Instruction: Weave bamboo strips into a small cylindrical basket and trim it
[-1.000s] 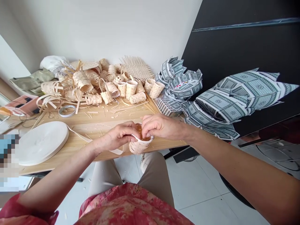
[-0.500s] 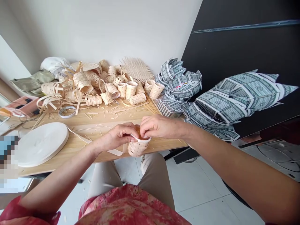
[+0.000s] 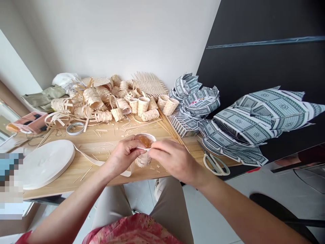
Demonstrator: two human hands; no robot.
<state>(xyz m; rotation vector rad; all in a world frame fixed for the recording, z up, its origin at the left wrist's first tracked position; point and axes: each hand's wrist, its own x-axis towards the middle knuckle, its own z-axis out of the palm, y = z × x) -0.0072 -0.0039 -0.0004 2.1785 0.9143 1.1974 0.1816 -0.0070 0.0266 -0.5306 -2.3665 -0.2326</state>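
A small cup woven from pale strips stands near the table's front edge, with an orange-brown inside and a white band round its rim. Gripping its near left rim, my left hand has thumb and fingers pinched together. From the right, my right hand pinches the near rim, where a bit of white edging shows between both hands' fingertips. A flat white tape runs from a large white roll on the left and passes behind my left hand; I cannot tell whether it joins the cup.
Several woven cups and tubes are heaped along the wall, with a tape ring before them. White-handled scissors lie right of my right hand. Folded card structures crowd the right side. Thin sticks and scraps litter the table.
My right hand has drawn out of the cup's mouth to its near right rim, so the inside shows more. The view has shifted, and the scissors now show.
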